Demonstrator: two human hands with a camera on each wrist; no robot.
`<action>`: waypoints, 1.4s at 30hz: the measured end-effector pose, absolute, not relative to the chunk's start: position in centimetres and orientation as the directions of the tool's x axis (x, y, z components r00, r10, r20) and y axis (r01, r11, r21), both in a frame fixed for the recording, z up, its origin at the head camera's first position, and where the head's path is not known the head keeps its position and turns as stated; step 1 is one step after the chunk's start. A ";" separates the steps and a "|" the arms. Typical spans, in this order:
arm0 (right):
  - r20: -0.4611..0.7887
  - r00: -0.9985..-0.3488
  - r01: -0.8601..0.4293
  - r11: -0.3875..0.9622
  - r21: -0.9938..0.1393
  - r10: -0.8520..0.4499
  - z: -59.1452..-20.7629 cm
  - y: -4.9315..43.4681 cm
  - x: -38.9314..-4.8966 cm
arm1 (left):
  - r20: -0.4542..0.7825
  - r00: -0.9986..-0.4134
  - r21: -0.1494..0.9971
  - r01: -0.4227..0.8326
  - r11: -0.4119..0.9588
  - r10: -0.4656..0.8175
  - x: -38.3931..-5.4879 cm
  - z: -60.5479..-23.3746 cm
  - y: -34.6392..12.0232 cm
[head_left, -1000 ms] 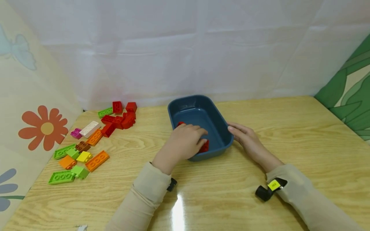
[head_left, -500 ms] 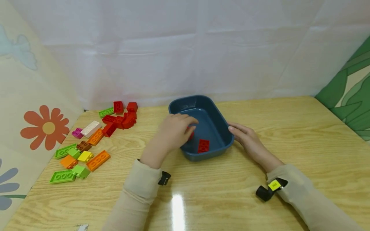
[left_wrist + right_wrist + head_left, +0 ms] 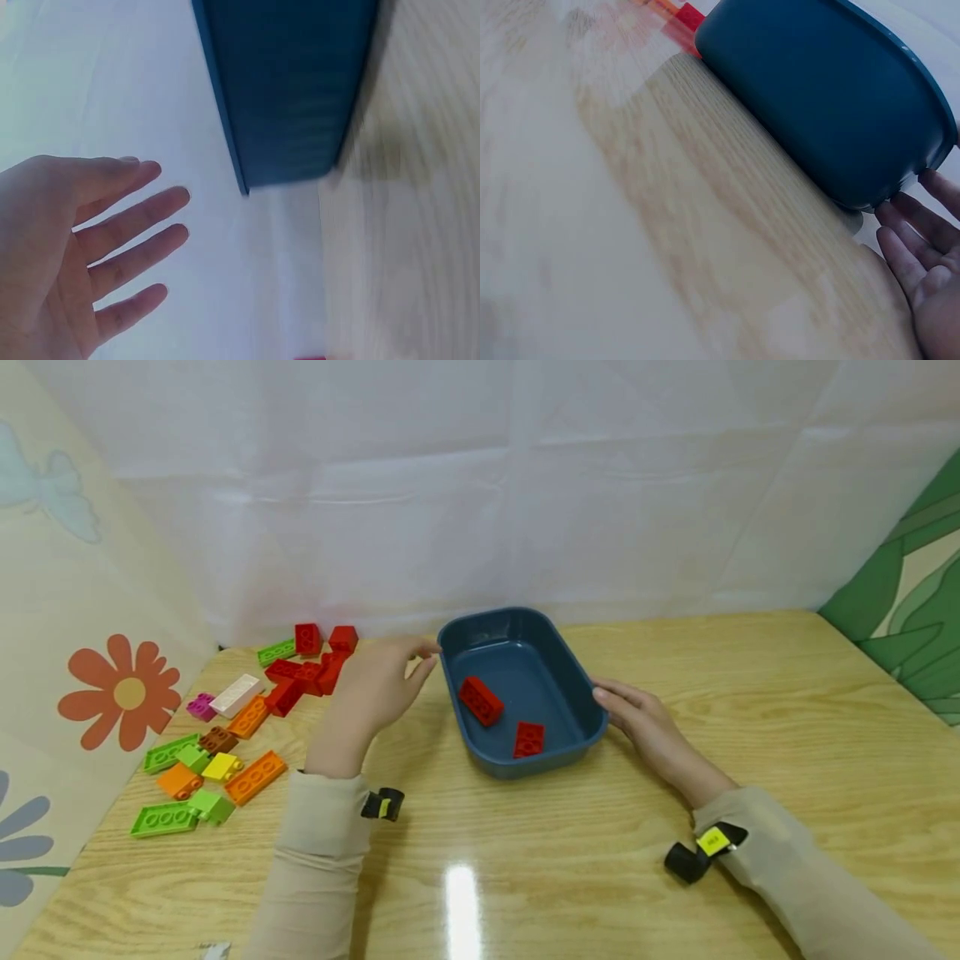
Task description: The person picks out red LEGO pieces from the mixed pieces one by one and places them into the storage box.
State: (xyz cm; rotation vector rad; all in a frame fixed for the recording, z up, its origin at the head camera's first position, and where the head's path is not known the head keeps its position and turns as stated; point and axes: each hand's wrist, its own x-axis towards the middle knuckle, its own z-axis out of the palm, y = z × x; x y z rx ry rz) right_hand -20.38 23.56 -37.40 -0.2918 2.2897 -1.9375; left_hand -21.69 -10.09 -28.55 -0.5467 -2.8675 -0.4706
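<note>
The left hand is positioned above the table, just beside the left wall of the blue rectangular tray. Its fingers are extended, relaxed and spread, and it has hold of nothing. The right hand rests against the outside of the tray's right wall; its fingers are nearly straight, with the fingertips contacting the wall, not wrapped around it.

The tray stands flat on the table and contains two red toy bricks: a longer brick near the left wall and a shorter brick near the front wall. The two are apart.

Left of the tray, a cluster of red bricks lies behind an orange brick, a yellow brick and a brown brick.
</note>
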 end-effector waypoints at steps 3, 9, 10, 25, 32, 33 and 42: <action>0.026 -0.974 -0.063 0.159 -0.985 -0.226 -37.4 23.5 -20.4 | 0.234 -0.932 0.293 0.339 0.894 0.277 -21.7 -28.6 -11.4; 0.025 -0.974 -0.062 0.159 -0.985 -0.224 -37.3 23.5 -20.3 | 0.190 -0.974 0.279 0.175 0.944 0.124 -21.8 -28.5 -13.5; 0.024 -0.974 -0.061 0.159 -0.985 -0.224 -37.3 23.5 -20.3 | 0.187 -0.978 0.272 0.137 0.952 0.087 -21.8 -28.4 -13.8; 0.040 -0.977 -0.072 0.149 -0.986 -0.211 -37.3 23.4 -20.4 | 0.199 -0.957 0.368 -0.127 0.921 -0.212 -21.3 -28.1 -17.3; 0.037 -0.976 -0.069 0.144 -0.987 -0.213 -37.3 23.3 -20.4 | -0.038 -0.922 0.355 -0.373 0.857 -0.386 -21.3 -28.9 -19.1; 0.037 -0.976 -0.068 0.142 -0.988 -0.214 -37.3 23.3 -20.4 | -0.063 -0.917 0.347 -0.391 0.853 -0.394 -21.2 -29.0 -19.3; 0.033 -0.975 -0.066 0.145 -0.987 -0.221 -37.2 23.3 -20.4 | -0.100 -0.922 0.273 -0.386 0.881 -0.373 -21.2 -30.4 -19.9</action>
